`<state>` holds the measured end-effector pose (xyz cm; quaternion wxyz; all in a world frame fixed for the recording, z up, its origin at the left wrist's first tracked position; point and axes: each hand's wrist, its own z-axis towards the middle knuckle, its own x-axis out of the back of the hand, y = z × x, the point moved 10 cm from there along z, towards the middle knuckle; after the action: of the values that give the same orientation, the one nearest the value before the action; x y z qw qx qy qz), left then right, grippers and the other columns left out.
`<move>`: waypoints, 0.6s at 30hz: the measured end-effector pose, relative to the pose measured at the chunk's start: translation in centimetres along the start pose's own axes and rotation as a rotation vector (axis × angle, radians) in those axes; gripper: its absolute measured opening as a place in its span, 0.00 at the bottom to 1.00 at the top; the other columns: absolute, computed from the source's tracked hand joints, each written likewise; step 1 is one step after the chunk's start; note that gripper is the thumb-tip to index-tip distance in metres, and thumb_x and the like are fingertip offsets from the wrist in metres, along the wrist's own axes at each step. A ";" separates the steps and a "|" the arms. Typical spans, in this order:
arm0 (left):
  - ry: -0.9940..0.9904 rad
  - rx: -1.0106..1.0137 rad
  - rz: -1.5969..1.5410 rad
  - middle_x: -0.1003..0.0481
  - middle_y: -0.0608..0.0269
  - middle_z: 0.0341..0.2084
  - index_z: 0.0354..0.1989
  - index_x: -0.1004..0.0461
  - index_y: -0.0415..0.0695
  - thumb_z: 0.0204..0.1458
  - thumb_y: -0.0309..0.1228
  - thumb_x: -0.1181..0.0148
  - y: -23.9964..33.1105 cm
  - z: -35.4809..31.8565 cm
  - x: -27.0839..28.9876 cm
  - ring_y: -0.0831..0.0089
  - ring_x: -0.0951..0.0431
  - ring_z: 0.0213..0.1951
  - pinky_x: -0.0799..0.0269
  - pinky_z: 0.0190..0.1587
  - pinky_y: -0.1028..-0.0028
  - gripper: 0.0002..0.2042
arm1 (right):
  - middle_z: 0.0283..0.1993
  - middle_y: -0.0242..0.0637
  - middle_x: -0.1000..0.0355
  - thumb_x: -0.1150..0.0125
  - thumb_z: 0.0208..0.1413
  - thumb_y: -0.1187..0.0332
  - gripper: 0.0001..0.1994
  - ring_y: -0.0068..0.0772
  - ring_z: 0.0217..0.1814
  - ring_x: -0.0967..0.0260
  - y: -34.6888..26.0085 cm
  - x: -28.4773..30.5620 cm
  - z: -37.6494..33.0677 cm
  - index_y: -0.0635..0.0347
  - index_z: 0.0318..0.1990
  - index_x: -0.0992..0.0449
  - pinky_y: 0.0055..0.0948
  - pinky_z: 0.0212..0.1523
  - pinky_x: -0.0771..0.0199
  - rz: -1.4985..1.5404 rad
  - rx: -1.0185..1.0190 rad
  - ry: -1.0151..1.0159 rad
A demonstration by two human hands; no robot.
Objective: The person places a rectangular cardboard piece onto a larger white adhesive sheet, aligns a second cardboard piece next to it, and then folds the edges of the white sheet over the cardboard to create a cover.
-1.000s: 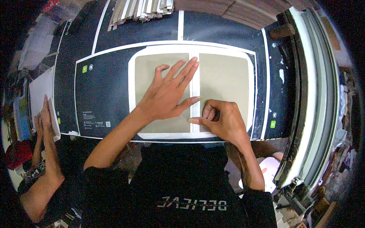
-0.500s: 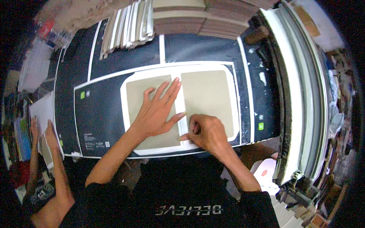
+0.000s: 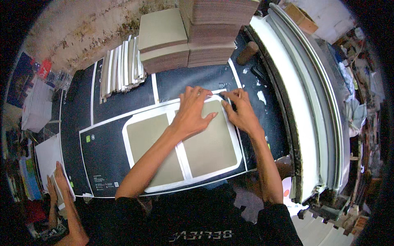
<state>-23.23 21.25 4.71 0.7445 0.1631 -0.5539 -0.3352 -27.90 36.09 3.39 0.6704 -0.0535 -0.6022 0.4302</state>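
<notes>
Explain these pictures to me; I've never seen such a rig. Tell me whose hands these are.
There is no machine: the two bare hands in the middle belong to the person wearing the camera. It sits on the head, looking down through a fisheye lens, so straight edges bend. On a dark printed surface lie two tan boards edged in white, with a white strip between them. The left hand spreads over their upper part; the right hand is at the upper right corner, its grip unclear. Beyond are board stacks and loose strips. Far left, another person's hands work.
</notes>
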 end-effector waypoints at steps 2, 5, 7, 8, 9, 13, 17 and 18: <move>-0.027 0.047 -0.032 0.28 0.53 0.44 0.50 0.27 0.45 0.45 0.34 0.28 -1.1 1.0 -1.0 0.54 0.32 0.53 0.40 0.58 0.52 0.23 | 0.49 0.47 0.28 0.37 0.59 0.70 0.14 0.47 0.55 0.33 -0.4 -0.3 0.5 0.61 0.51 0.20 0.40 0.59 0.33 0.000 0.031 -0.039; -0.047 0.056 0.014 0.28 0.54 0.43 0.49 0.26 0.44 0.44 0.33 0.28 -1.9 1.2 -1.8 0.55 0.32 0.52 0.39 0.55 0.54 0.22 | 0.49 0.48 0.28 0.37 0.58 0.71 0.11 0.49 0.57 0.34 0.2 -0.6 0.7 0.60 0.47 0.19 0.42 0.60 0.34 0.077 0.023 -0.024; -0.045 0.046 0.047 0.28 0.54 0.43 0.49 0.26 0.43 0.44 0.33 0.28 -2.0 1.2 -1.8 0.55 0.32 0.51 0.39 0.54 0.55 0.23 | 0.49 0.50 0.29 0.37 0.57 0.71 0.10 0.53 0.57 0.34 0.3 -0.8 1.0 0.61 0.46 0.21 0.45 0.61 0.34 0.086 0.009 -0.045; -0.046 0.045 0.058 0.28 0.54 0.43 0.49 0.26 0.43 0.44 0.33 0.28 -2.0 1.2 -1.9 0.55 0.32 0.51 0.39 0.54 0.55 0.23 | 0.49 0.52 0.29 0.37 0.57 0.71 0.10 0.55 0.57 0.35 0.3 -0.9 1.1 0.61 0.45 0.22 0.46 0.62 0.34 0.091 0.003 -0.057; -0.042 0.044 0.066 0.28 0.55 0.43 0.49 0.26 0.43 0.43 0.33 0.28 -2.0 1.3 -1.9 0.55 0.32 0.50 0.39 0.54 0.55 0.23 | 0.49 0.52 0.30 0.37 0.57 0.71 0.10 0.55 0.56 0.34 0.4 -1.0 1.3 0.61 0.45 0.22 0.46 0.62 0.34 0.074 -0.015 -0.078; -0.066 0.076 0.090 0.27 0.55 0.43 0.49 0.26 0.42 0.43 0.32 0.28 -1.9 1.9 -2.0 0.53 0.31 0.51 0.39 0.56 0.54 0.23 | 0.50 0.54 0.30 0.38 0.57 0.71 0.10 0.56 0.57 0.34 0.7 -1.2 1.9 0.62 0.45 0.23 0.46 0.62 0.32 0.021 -0.041 -0.138; -0.057 -0.063 -0.073 0.26 0.53 0.46 0.55 0.31 0.43 0.45 0.27 0.31 -1.5 3.0 -2.0 0.51 0.30 0.53 0.41 0.61 0.52 0.26 | 0.50 0.54 0.30 0.38 0.56 0.71 0.10 0.56 0.59 0.34 -0.4 -1.0 2.0 0.64 0.45 0.23 0.45 0.62 0.32 -0.024 0.016 -0.127; -0.086 -0.070 -0.138 0.26 0.53 0.47 0.56 0.33 0.43 0.46 0.26 0.32 -1.2 3.4 -2.1 0.51 0.30 0.54 0.42 0.62 0.51 0.27 | 0.50 0.53 0.30 0.38 0.56 0.71 0.10 0.56 0.59 0.34 -0.6 -0.8 1.8 0.65 0.44 0.22 0.45 0.62 0.32 -0.015 0.007 -0.120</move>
<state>-27.09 22.29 3.58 0.7003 0.1604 -0.5607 -0.4116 -29.04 34.36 3.62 0.6364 -0.0206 -0.6403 0.4296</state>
